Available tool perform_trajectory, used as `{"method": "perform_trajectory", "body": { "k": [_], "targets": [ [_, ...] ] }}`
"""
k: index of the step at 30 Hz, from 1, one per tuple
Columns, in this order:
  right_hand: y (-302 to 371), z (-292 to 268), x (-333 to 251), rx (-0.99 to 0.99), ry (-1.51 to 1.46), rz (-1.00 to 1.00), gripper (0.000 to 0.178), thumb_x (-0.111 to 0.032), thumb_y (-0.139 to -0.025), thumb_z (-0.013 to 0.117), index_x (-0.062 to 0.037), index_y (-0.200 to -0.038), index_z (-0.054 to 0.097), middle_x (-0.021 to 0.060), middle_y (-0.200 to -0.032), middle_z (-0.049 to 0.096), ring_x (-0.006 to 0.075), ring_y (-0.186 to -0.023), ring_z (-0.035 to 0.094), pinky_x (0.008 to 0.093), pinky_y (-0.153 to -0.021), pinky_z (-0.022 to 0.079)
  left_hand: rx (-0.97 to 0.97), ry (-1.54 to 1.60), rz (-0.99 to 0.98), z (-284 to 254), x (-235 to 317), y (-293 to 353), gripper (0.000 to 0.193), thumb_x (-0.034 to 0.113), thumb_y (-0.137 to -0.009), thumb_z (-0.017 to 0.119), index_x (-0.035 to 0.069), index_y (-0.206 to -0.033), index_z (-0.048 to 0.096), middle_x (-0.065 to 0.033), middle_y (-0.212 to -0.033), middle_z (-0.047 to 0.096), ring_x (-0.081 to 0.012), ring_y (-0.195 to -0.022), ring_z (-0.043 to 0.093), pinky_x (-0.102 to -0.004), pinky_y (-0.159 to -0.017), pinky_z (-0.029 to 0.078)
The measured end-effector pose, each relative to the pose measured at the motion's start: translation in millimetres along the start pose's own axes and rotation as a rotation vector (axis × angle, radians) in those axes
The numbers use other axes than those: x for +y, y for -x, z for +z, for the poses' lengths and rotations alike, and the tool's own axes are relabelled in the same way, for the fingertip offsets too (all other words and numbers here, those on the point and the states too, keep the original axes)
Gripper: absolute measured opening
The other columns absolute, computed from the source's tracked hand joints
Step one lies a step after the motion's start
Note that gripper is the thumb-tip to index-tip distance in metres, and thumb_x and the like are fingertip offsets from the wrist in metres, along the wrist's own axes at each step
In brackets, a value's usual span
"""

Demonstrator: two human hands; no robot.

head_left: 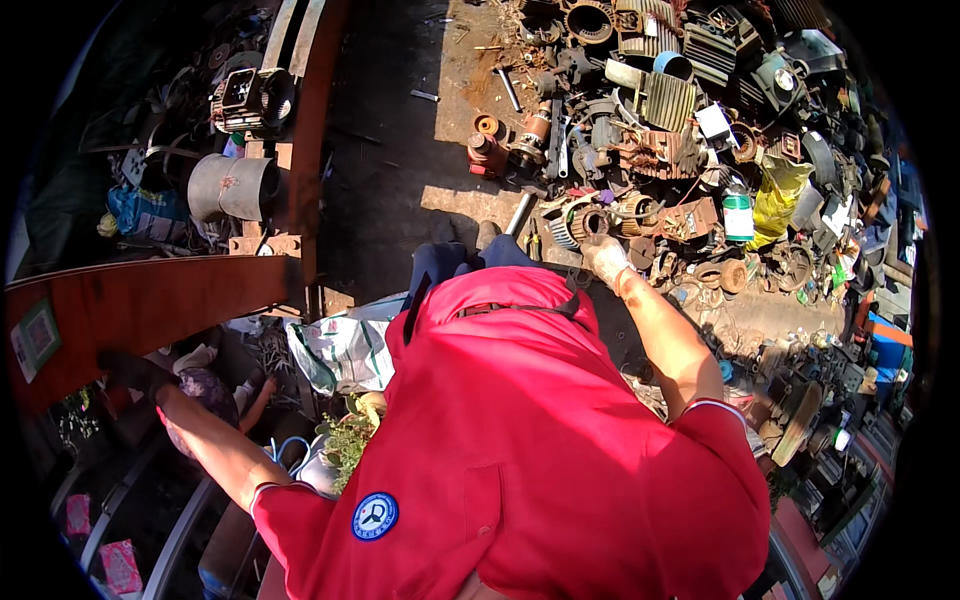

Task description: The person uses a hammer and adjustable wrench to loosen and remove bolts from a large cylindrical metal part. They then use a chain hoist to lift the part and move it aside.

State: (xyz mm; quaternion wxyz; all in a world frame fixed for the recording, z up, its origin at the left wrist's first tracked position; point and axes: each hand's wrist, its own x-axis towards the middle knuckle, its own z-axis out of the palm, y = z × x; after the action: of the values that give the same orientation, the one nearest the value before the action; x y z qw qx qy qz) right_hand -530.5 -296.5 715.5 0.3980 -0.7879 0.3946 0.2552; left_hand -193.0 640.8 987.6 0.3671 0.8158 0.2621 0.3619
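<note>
My left hand [135, 374], in a dark glove, is stretched out to the left against the lower edge of a rust-red steel beam [190, 290]. Shadow hides its fingers, so a grip on the beam cannot be made out. My right hand [604, 259], in a pale, soiled glove, hangs at my right side. Its fingers point away from me and are too small to read; no held thing shows in it. Just beyond it lie ribbed motor parts [585, 224] and a hammer [522, 208] with a pale handle.
A large heap of old motors [668, 100] spreads ahead and right. A red jack-like part [486, 155] stands on the floor. Left are a grey cylinder [230, 188] and an upright steel post [322, 110]. A white sack [345, 355] and another person [205, 392] are at lower left.
</note>
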Motion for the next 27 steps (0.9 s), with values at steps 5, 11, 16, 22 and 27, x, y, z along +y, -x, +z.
{"method": "perform_trajectory", "body": {
  "k": [5, 11, 16, 22, 27],
  "targets": [
    [30, -20, -3, -0.027, -0.215, 0.243, 0.024, -0.026, -0.09, 0.071, -0.0028, -0.095, 0.077, 0.0091, -0.074, 0.07, 0.0245, -0.066, 0.064, 0.0394, -0.068, 0.053, -0.076, 0.035, -0.006, -9, 14, -7, 0.071, 0.054, -0.104, 0.054, -0.009, -0.138, 0.051, -0.0299, -0.133, 0.061, -0.0411, -0.117, 0.063, -0.0462, -0.096, 0.054],
    [8, 25, 96, 0.064, -0.062, 0.117, 0.03, -0.029, -0.092, 0.066, -0.0051, -0.107, 0.077, 0.018, -0.1, 0.077, 0.0336, -0.096, 0.073, 0.043, -0.086, 0.055, -0.144, 0.093, -0.014, 1, 26, -6, 0.07, 0.053, -0.104, 0.054, -0.007, -0.139, 0.051, -0.0275, -0.135, 0.06, -0.0389, -0.118, 0.063, -0.045, -0.097, 0.054],
    [-4, 49, 121, 0.037, -0.048, 0.07, 0.011, -0.019, -0.09, 0.069, -0.0086, -0.094, 0.069, 0.0017, -0.067, 0.06, 0.0194, -0.05, 0.056, 0.0375, -0.049, 0.044, -0.142, 0.169, -0.027, -8, 22, -5, 0.069, 0.053, -0.105, 0.055, -0.006, -0.14, 0.051, -0.0255, -0.137, 0.06, -0.037, -0.119, 0.063, -0.0439, -0.098, 0.053],
    [3, 45, 105, 0.13, -0.129, -0.018, 0.015, -0.019, -0.088, 0.07, -0.0046, -0.093, 0.074, 0.0048, -0.073, 0.066, 0.0216, -0.056, 0.062, 0.0372, -0.052, 0.047, -0.138, 0.318, -0.035, -6, 3, 6, 0.068, 0.052, -0.105, 0.055, -0.005, -0.142, 0.052, -0.0231, -0.139, 0.06, -0.0348, -0.12, 0.062, -0.0427, -0.099, 0.053],
    [0, 14, 62, 0.052, -0.097, 0.042, 0.026, -0.028, -0.087, 0.072, -0.005, -0.097, 0.077, 0.0125, -0.078, 0.074, 0.0242, -0.07, 0.071, 0.0404, -0.063, 0.053, -0.143, 0.453, 0.024, -15, -15, -3, 0.067, 0.052, -0.105, 0.056, -0.004, -0.143, 0.052, -0.0211, -0.14, 0.06, -0.033, -0.122, 0.062, -0.0416, -0.1, 0.053]
  ]
}}
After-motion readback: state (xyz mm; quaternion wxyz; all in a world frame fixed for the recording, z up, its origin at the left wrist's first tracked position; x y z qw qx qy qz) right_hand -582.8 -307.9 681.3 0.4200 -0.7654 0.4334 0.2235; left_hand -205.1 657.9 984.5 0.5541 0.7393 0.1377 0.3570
